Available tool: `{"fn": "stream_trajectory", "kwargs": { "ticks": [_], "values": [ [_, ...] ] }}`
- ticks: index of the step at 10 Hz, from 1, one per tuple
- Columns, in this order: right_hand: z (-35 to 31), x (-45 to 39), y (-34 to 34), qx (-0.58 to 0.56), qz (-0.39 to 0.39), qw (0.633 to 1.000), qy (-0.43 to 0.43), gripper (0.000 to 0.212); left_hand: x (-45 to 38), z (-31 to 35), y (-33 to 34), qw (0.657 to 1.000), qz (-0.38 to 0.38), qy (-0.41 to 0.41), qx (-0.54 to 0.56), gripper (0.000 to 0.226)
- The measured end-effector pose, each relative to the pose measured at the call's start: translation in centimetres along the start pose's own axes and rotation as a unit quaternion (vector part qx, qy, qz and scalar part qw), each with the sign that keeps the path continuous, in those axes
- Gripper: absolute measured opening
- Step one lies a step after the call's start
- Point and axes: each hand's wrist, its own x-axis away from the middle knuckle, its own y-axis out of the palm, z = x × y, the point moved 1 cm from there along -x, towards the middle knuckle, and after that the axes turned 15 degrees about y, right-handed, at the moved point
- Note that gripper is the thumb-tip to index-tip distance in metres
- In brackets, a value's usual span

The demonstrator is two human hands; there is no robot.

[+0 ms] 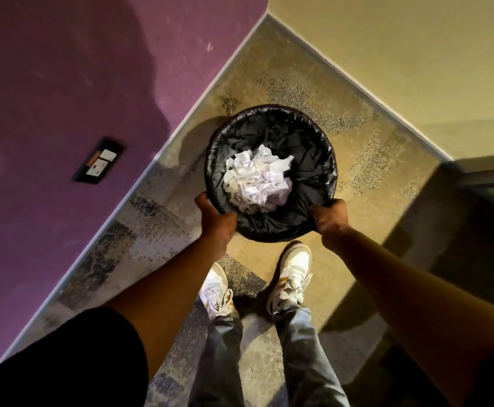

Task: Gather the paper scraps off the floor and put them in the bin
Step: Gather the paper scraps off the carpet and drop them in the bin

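Observation:
A round bin (272,118) lined with a black plastic bag sits in the middle of the head view, in a corner of the room. Crumpled white paper scraps (257,179) fill its bottom in a heap. My left hand (214,220) grips the near-left part of the rim. On the near-right part of the rim my right hand (329,220) grips it, fingers curled over the bag's edge. Whether the bin rests on the carpet or is lifted I cannot tell.
A purple wall (63,98) with a wall outlet (100,161) runs along the left. A yellow wall (416,54) closes the right, meeting it in a corner behind the bin. Speckled carpet (357,160) covers the floor. My white shoes (291,274) stand just below the bin.

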Motion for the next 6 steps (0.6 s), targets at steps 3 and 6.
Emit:
{"fn": "stream_trajectory", "kwargs": {
  "ticks": [3,6],
  "values": [
    [-7.7,2.5,-6.6,0.018,-0.002,1.0,0.004,0.034,2.0,6.9,6.4,0.999,0.016,0.009,0.027,0.067],
    [-15.7,5.6,-8.6,-0.013,-0.072,0.995,-0.072,0.028,0.2,13.9,9.9,0.999,0.03,0.041,0.011,0.08]
  ]
}}
